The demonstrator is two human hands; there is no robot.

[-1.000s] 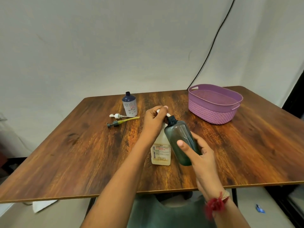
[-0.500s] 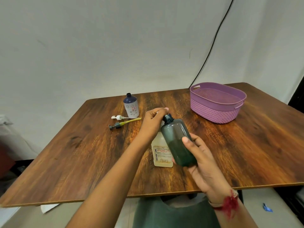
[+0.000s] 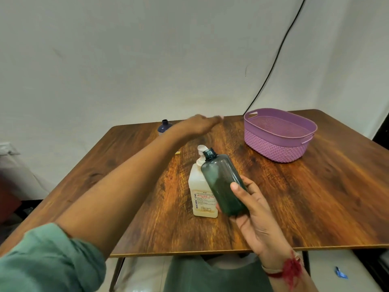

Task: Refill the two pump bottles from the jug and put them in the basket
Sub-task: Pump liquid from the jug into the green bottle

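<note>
My right hand (image 3: 257, 218) grips a dark green bottle (image 3: 221, 182), tilted left above the table with its neck open and no pump on it. Just behind it stands the white jug (image 3: 200, 186), labelled, its white spout cap flipped up. My left hand (image 3: 203, 123) is stretched out flat and blurred over the far middle of the table, with nothing seen in it. A small blue bottle (image 3: 164, 125) peeks out behind my left forearm. The purple basket (image 3: 273, 149) stands at the back right with nothing in it.
The wooden table (image 3: 315, 197) carries everything. My left arm hides the loose pump heads except for a yellow tube tip (image 3: 178, 153). A black cable (image 3: 271, 66) runs down the wall behind the basket.
My left hand has left the top of the jug and swung up and away toward the far side of the table. The green bottle stays tilted in my right hand.
</note>
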